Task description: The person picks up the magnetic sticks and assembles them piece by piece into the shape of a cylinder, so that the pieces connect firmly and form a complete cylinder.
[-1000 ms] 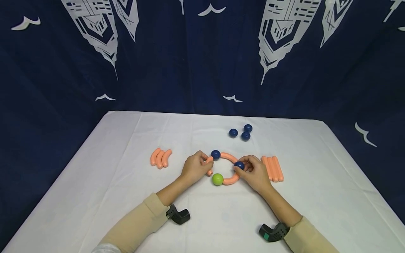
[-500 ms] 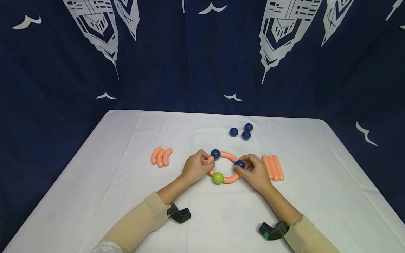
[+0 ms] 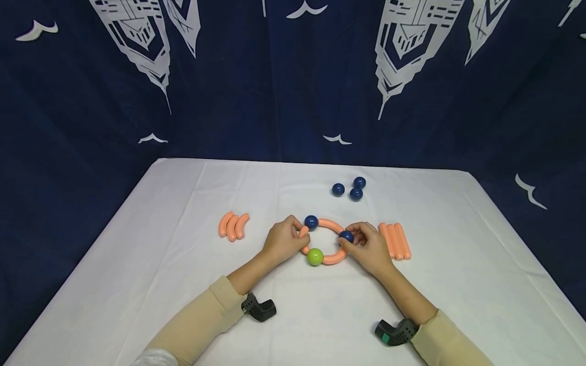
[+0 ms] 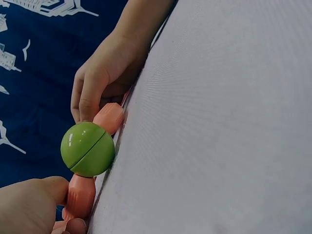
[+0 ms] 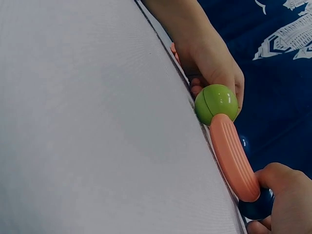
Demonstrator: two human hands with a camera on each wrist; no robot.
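Curved orange rods and balls form a small ring on the table. My left hand (image 3: 281,239) pinches the ring's left curved rod (image 3: 304,232), whose lower end meets the green ball (image 3: 315,256). At the ring's right side, my right hand (image 3: 371,249) grips a blue ball (image 3: 346,237) between thumb and fingers. Another blue ball (image 3: 311,222) sits at the upper left, joined to the upper curved rod (image 3: 330,224). In the right wrist view, the lower curved rod (image 5: 234,158) runs from the green ball to the gripped blue ball, which is partly hidden by my thumb.
Several loose blue balls (image 3: 356,194) lie farther back on the white tablecloth (image 3: 274,325). Left of the ring is a group of short curved orange rods (image 3: 232,227). Straight orange rods (image 3: 397,241) lie side by side just beyond my right hand. A dark blue curtain (image 3: 274,91) hangs behind.
The left curved rod's lower end has swung in from beside the green ball to meet it, moved by my left hand. My right hand has kept its grip on the blue ball.
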